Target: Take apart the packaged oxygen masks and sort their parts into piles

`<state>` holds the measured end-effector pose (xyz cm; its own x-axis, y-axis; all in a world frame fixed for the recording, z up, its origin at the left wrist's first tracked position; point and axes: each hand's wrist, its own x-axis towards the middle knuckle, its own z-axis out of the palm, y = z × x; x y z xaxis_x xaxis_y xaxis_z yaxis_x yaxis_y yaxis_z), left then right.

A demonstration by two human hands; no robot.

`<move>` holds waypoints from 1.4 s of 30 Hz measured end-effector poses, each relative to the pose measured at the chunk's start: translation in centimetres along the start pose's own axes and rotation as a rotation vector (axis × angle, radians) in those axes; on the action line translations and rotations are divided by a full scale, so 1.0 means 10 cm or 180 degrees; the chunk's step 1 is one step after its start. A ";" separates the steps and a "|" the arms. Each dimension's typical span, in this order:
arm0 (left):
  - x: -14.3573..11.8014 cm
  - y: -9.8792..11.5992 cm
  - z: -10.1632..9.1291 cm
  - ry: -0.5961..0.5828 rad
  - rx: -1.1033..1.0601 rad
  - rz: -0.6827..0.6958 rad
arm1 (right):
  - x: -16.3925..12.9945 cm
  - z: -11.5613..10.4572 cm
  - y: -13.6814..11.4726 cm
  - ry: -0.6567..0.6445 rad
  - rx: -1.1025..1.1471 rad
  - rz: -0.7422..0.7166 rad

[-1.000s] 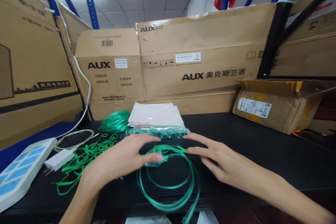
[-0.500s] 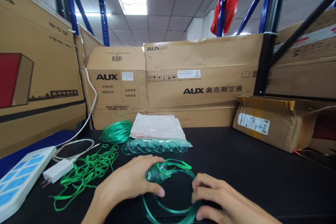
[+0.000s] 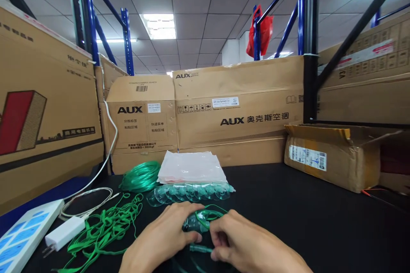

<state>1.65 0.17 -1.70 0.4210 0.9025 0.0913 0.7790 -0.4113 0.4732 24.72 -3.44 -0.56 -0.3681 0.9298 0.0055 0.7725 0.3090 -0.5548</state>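
My left hand [image 3: 166,232] is closed around a small translucent green face mask [image 3: 192,223], thumb in front and fingers behind. A green elastic strap [image 3: 215,210] loops over the mask's right side. Just right of it, my right hand [image 3: 240,239] pinches a thin green tube near its connector end [image 3: 200,248], which points left below the mask. More of the tubing [image 3: 194,263] runs down out of view, partly hidden by the hands. Behind them, several similar clear green masks [image 3: 192,193] lie nested in a row.
Behind the masks lies a stack of white plastic bags [image 3: 192,168], with coiled green tubing [image 3: 141,176] beside it. Green elastic straps [image 3: 107,226] are heaped at left, near a charger [image 3: 65,233] and a power strip [image 3: 30,239]. An open carton [image 3: 339,162] stands at right.
My right hand has moved left from the tubing loop's right side and now pinches the tube's connector end beside the mask. My left hand keeps the mask. The camera view has tilted up slightly.
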 end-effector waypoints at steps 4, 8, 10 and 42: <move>0.01 -0.04 0.00 0.0059 -0.0026 -0.0031 | 0.10 0.02 0.08 -0.0058 0.0207 0.0045; -0.01 -0.03 -0.02 0.0157 -0.0018 -0.0010 | 0.10 0.11 0.07 0.0211 0.0213 -0.0395; -0.02 -0.02 -0.03 0.0236 0.0025 0.0047 | 0.13 0.15 0.05 0.0103 0.0365 -0.0406; -0.13 0.01 -0.27 -0.0002 -0.0233 0.0153 | 0.40 0.26 0.29 0.0096 0.1054 -0.0250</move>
<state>-0.07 -0.70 0.57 0.4574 0.8818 0.1148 0.7219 -0.4436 0.5310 24.14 0.64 -4.35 -0.4004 0.9128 0.0808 0.5306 0.3029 -0.7916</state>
